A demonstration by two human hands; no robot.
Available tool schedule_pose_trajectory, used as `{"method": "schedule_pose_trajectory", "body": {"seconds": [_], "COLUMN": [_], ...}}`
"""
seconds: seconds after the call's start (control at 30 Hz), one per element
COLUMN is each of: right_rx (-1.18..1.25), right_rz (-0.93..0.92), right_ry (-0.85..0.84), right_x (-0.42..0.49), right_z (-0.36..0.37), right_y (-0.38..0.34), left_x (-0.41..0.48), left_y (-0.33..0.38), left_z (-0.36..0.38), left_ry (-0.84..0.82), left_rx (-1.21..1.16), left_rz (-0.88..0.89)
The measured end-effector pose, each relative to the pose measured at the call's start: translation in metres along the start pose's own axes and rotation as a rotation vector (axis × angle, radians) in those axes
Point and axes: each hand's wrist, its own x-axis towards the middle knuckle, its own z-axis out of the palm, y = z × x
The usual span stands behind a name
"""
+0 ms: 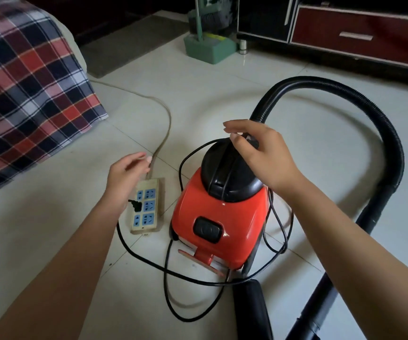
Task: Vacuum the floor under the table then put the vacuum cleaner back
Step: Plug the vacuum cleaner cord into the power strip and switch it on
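Note:
A red vacuum cleaner (222, 214) with a black domed top stands on the white tile floor. Its ribbed black hose (359, 99) loops from the top round to the right. The thin black power cord (146, 258) lies in loops around the body and over the dome, and its plug sits in a beige power strip (146, 207) on the left. My right hand (259, 153) hovers over the dome's far end, thumb and fingers curled around the cord there. My left hand (127, 173) floats above the strip's far end, fingers relaxed, holding nothing.
A bed with a plaid cover (26, 77) fills the left. A green dustpan and broom (207, 45) stand at the back, beside a dark red cabinet (359, 35). The strip's beige cable (163, 114) runs back toward a grey mat (134, 42). A black vacuum nozzle (249, 310) lies in front.

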Motion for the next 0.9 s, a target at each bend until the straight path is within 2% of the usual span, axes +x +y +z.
{"method": "schedule_pose_trajectory", "body": {"seconds": [0.07,0.17,0.27,0.43,0.7,0.9], "right_rx": [0.109,0.246,0.312,0.393,0.514,0.546], "right_rz": [0.025,0.041,0.06,0.115,0.236,0.268], "right_ry": [-0.021,-0.034,-0.038,-0.022,-0.078,-0.09], "right_x": [-0.007,-0.021,-0.034,-0.051,-0.073,-0.088], "right_z": [-0.016,-0.045,-0.073,-0.101,-0.083,-0.082], "right_y": [-0.007,-0.007,0.004,0.025,0.034,0.025], "left_x": [-0.023,-0.059,-0.093,-0.144,-0.182,-0.189], "left_y": [0.033,0.068,0.08,0.07,0.084,0.083], "left_z": [0.006,0.018,0.035,0.052,0.047,0.06], "left_ry": [0.038,0.031,0.026,0.053,0.159,0.234], "left_rx": [-0.215,-0.329,-0.297,-0.188,-0.084,-0.165], "left_rz": [0.03,0.105,0.115,-0.007,-0.11,-0.108]}}
